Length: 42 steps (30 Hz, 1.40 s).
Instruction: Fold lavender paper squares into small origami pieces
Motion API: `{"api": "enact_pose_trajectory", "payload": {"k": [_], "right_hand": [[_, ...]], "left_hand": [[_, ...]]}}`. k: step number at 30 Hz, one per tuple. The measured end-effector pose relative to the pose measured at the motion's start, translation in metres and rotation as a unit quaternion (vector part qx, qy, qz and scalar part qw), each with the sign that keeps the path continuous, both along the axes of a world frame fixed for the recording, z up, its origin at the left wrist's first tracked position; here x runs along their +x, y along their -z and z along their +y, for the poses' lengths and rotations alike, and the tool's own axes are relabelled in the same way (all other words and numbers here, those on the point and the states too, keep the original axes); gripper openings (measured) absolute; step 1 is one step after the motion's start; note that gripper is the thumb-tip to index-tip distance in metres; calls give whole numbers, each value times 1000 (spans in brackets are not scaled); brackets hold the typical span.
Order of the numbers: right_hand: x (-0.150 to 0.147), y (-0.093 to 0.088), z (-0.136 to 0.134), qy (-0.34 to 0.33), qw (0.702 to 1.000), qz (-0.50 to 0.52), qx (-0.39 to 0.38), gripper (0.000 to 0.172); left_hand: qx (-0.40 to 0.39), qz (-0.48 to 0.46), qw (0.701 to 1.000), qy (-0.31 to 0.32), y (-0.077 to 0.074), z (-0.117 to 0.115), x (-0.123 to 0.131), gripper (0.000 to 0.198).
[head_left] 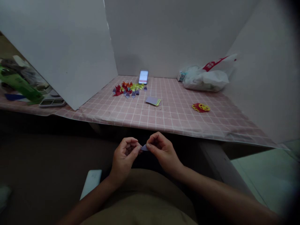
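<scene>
Between my two hands is a small folded piece of purple paper (144, 148), held above my lap in front of the table edge. My left hand (125, 156) pinches its left end with thumb and fingertips. Its right end is pinched by my right hand (164, 153). Past the hands, on the table, lies a small stack of purple and yellow-green paper sheets (152, 100). Farther back and left is a cluster of folded paper pieces (127, 89) in red, orange, yellow and purple.
A lit phone (143, 77) leans near the back wall. At the right are red and yellow cut-out shapes (201, 107) and a white plastic bag (206, 79). White panels enclose the pink checked table (173, 120). A scale (52, 101) sits beyond the left panel.
</scene>
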State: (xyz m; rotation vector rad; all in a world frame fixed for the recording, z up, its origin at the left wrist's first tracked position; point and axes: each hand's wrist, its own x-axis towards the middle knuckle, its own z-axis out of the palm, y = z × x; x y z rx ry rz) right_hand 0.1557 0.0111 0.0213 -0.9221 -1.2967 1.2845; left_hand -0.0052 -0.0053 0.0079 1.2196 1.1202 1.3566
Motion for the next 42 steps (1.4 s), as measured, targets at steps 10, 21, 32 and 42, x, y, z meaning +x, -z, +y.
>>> {"api": "enact_pose_trajectory", "payload": {"k": [10, 21, 32, 42], "right_hand": [[3, 1, 2, 0, 1000, -24, 17, 12], [3, 7, -3, -9, 997, -46, 67, 13], [3, 4, 3, -43, 996, -73, 5, 11], [6, -3, 4, -72, 991, -105, -29, 23]], "left_hand": [[-4, 93, 995, 33, 2, 0, -3, 23], [-19, 86, 995, 38, 0, -1, 3, 16], [-34, 126, 991, 40, -8, -1, -2, 18], [-44, 106, 990, 76, -8, 4, -7, 20]]}}
